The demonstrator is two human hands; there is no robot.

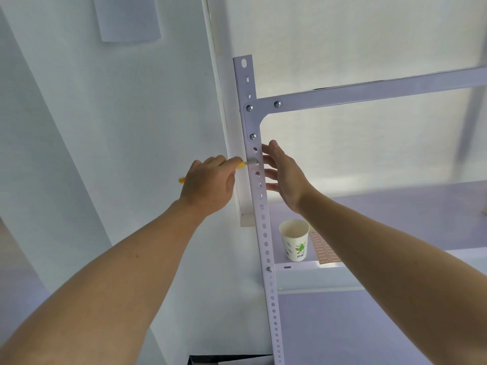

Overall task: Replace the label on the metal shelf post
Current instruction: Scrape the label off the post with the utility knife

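The perforated metal shelf post [259,185] is seen running from the upper centre of the frame down to the bottom edge, tilted slightly rightward toward the bottom. A yellow-handled tool [238,165] is gripped in the left hand [208,185], which is clenched around it at the centre of the frame; the handle's end projects to the left of the fist, and its pale tip is pressed against the post's left edge, at a spot where a faint reddish trace is visible on the metal. Whether a label remains there cannot be told. The right hand [283,175] is held open on the post's right side, fingers spread and laid against its edge, grasping nothing. Open space is left between the post and the white wall [118,127] to the left, and behind the right hand above the shelf board [395,206]. Lower right of the hands, a paper cup [294,239] stands upright near the shelf's front edge, with a sheet of labels [325,250] lying just beside it.
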